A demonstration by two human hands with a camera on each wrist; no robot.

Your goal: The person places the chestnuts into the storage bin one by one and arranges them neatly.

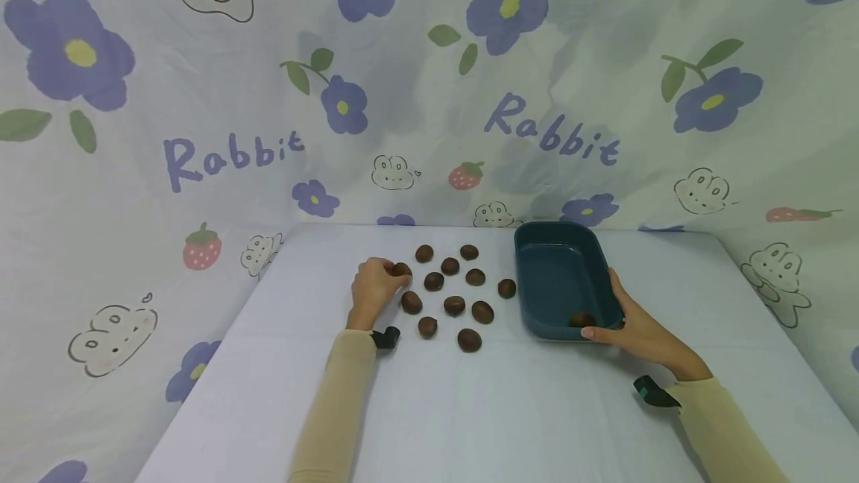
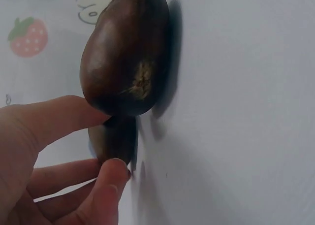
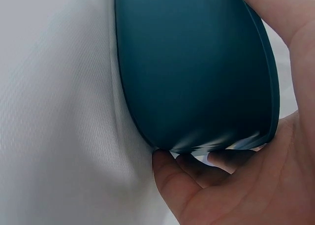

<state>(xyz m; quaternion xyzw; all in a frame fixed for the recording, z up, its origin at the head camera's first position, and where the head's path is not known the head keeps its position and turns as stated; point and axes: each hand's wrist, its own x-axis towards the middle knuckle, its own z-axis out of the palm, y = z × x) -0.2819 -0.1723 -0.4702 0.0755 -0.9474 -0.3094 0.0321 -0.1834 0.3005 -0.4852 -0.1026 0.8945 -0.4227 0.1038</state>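
My left hand (image 1: 374, 291) is at the left edge of a loose group of brown chestnuts (image 1: 454, 305). Its thumb and fingers pinch one chestnut (image 2: 114, 142), close to the white cloth. Another chestnut (image 2: 125, 52) with a pale rough patch looms large, nearer the left wrist camera. To the right lies a dark teal rectangular dish (image 1: 553, 282), held at its near right corner by my right hand (image 1: 640, 330). The thumb is at the near rim and the fingers lie along the right side. One chestnut (image 1: 581, 319) is inside the dish, by its near wall.
A white cloth (image 1: 510, 416) covers the table. Behind and at both sides hangs a pale curtain (image 1: 416, 95) printed with flowers and rabbits. One chestnut (image 1: 506, 288) lies close beside the dish's left wall. Small black cameras (image 1: 654, 392) are strapped at both wrists.
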